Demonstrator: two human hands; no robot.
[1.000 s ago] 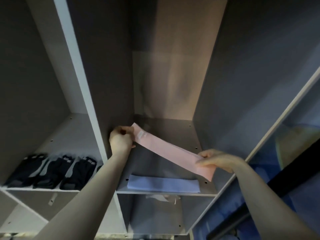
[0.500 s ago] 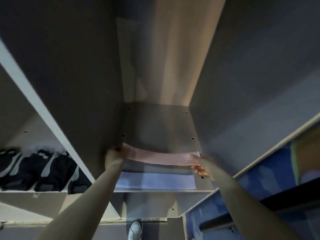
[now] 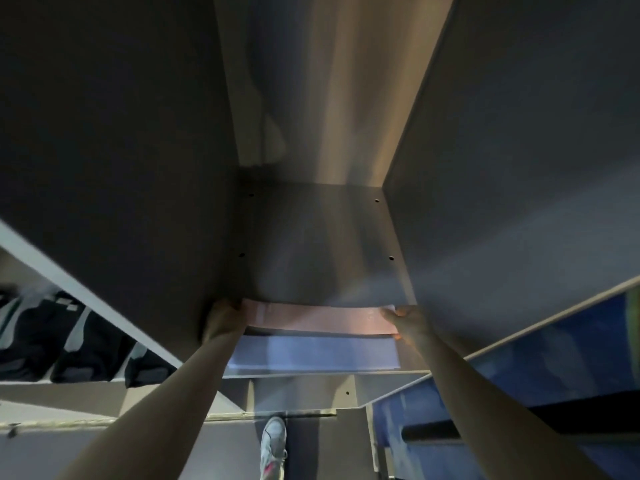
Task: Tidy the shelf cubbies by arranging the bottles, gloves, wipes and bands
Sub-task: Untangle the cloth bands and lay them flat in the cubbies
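Pink band (image 3: 320, 318) is pinched at both ends, left hand (image 3: 221, 322) and right hand (image 3: 408, 322), low at frame centre, behind the blue band (image 3: 311, 355) in the middle cubby (image 3: 322, 244). It is best laid flat, parallel. Black gloves (image 3: 69, 344) are lined up lower left.

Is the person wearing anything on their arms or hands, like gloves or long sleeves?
No. Both forearms are bare as far as the view shows, with no sleeves, and neither the left hand nor the right hand wears a glove. No watch, ring or wristband shows, though the light is dim.
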